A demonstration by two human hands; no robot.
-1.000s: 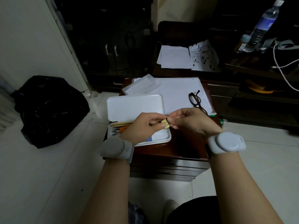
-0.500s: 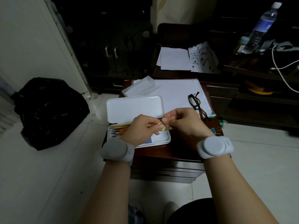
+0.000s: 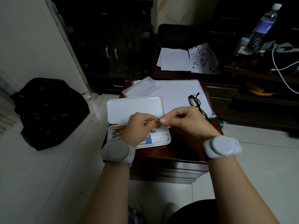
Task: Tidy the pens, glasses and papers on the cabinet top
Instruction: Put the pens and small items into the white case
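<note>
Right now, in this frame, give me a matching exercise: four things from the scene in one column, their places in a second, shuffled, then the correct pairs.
Things
1. glasses
2. open pencil case
3. water bottle
4. black bag

Places
A. on the floor, left of the cabinet
B. on the white papers, beyond the right hand
C. far right, on the dark side furniture
D. on the cabinet top, under the left hand

Pairs: 1-B, 2-D, 3-C, 4-A

head cam, fwd-down, close over cabinet top (image 3: 186, 152)
</note>
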